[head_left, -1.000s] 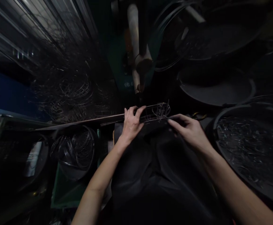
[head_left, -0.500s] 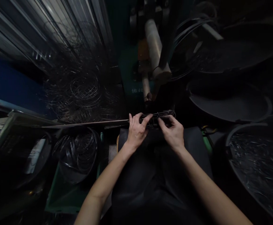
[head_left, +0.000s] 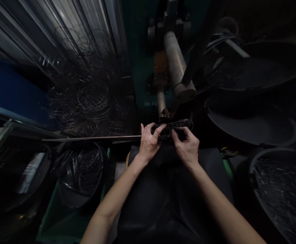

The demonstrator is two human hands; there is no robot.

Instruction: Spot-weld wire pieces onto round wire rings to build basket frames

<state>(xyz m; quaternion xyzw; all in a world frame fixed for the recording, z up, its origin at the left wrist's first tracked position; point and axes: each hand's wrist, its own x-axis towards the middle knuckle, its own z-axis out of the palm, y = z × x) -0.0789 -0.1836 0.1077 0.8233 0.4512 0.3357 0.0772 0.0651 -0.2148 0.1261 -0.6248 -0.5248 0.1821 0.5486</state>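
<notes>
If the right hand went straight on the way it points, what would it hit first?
The wire frame, which the right hand seems to touch. Past that, perhaps the lower metal rod, though depth is hard to judge in this dark picture.

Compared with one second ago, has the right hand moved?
Yes: judged against the round bin at lower right, the right hand has moved left, away from it.

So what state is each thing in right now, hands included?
Left hand, holding the wire frame
Right hand, at the wire frame, exact grip unclear
Wire frame, partly hidden by both hands
Wire pile, tangled
Bucket at left, uncovered, holding coiled wire
Tub at lower right, uncovered, holding small metal pieces
</notes>
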